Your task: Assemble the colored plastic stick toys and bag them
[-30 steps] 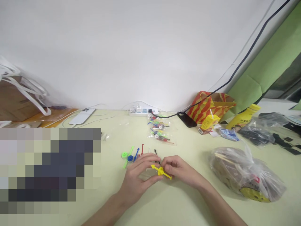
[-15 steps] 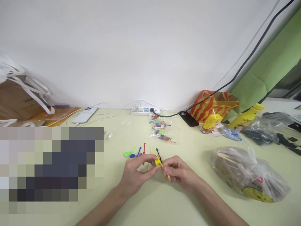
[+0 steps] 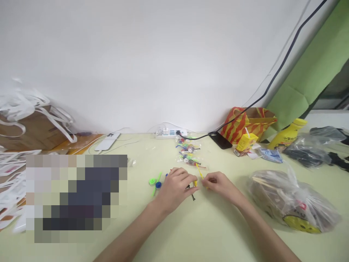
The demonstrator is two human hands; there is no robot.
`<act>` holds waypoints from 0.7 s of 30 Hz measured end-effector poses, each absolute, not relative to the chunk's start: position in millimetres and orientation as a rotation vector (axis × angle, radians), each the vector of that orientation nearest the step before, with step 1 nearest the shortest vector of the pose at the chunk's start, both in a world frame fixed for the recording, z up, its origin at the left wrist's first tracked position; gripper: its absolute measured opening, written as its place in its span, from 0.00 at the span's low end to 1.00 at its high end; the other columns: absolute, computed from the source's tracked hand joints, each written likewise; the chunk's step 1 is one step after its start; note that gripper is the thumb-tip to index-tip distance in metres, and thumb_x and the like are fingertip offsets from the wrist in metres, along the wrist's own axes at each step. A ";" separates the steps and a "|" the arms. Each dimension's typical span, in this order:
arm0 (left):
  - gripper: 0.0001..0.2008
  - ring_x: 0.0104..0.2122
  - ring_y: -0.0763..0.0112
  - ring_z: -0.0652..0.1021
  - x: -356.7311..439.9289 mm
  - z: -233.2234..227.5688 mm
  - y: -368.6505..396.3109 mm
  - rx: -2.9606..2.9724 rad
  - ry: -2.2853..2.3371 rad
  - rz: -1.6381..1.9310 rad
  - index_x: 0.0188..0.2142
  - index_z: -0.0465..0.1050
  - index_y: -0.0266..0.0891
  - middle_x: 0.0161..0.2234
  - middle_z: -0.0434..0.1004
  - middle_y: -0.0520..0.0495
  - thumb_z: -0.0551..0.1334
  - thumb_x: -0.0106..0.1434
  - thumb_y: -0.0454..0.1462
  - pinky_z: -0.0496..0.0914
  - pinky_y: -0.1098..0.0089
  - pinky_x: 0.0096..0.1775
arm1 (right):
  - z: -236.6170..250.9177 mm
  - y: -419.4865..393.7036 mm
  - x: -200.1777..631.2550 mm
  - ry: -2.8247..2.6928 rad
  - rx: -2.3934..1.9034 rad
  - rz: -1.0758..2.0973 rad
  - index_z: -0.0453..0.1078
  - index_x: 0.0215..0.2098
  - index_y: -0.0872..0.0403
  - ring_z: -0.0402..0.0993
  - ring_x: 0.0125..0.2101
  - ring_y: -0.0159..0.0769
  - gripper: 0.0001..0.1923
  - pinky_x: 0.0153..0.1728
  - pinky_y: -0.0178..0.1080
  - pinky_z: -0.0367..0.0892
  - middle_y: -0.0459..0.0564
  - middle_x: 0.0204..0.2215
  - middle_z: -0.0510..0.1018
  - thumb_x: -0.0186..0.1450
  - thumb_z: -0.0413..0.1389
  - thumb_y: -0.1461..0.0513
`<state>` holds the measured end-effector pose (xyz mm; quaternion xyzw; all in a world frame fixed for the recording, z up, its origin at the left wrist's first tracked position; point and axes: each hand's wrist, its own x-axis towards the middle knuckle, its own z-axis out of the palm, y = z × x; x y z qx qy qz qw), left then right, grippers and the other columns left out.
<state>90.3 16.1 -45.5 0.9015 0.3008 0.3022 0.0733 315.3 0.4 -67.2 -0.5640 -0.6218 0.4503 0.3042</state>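
Two hands, left hand (image 3: pixel 176 187) and right hand (image 3: pixel 219 183), pinch one yellow stick piece (image 3: pixel 198 175).

Bare table (image 3: pixel 207 225) lies open near the person, while toy packets (image 3: pixel 188 153) and a bulging plastic bag (image 3: pixel 291 203) crowd beyond.

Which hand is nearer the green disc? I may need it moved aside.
Left. The left hand lies just right of the green disc; the right hand is farther right, beyond the yellow stick.
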 end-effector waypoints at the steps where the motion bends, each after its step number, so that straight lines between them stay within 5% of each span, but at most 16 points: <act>1: 0.08 0.42 0.62 0.78 98.7 -45.6 19.3 2.769 0.927 0.817 0.41 0.75 0.41 0.36 0.82 0.49 0.68 0.65 0.40 0.69 0.60 0.47 | -67.9 0.4 316.3 -1.710 -1.549 1.135 0.72 0.24 0.56 0.64 0.22 0.31 0.14 0.26 0.34 0.55 0.45 0.20 0.73 0.62 0.58 0.55; 7: 0.11 0.45 0.58 0.76 123.5 -53.6 28.1 2.843 1.063 0.534 0.35 0.76 0.39 0.39 0.81 0.46 0.70 0.62 0.44 0.67 0.57 0.49 | -63.9 -5.5 318.5 -1.842 -1.793 0.973 0.67 0.22 0.54 0.64 0.20 0.32 0.13 0.24 0.34 0.54 0.45 0.17 0.73 0.62 0.55 0.57; 12: 0.13 0.55 0.57 0.72 92.4 -47.6 21.1 2.776 1.050 0.794 0.46 0.75 0.43 0.55 0.75 0.45 0.66 0.66 0.45 0.68 0.57 0.52 | -65.8 -6.5 319.8 -1.905 -1.798 0.923 0.68 0.23 0.53 0.63 0.21 0.32 0.16 0.24 0.35 0.53 0.44 0.19 0.72 0.63 0.56 0.52; 21: 0.11 0.50 0.64 0.76 -31.9 -50.6 33.6 2.532 1.293 0.838 0.50 0.74 0.44 0.49 0.77 0.46 0.55 0.74 0.39 0.71 0.61 0.53 | -58.3 -16.1 307.3 -1.750 -1.617 0.473 0.66 0.26 0.52 0.60 0.22 0.33 0.22 0.26 0.36 0.54 0.43 0.19 0.68 0.71 0.50 0.47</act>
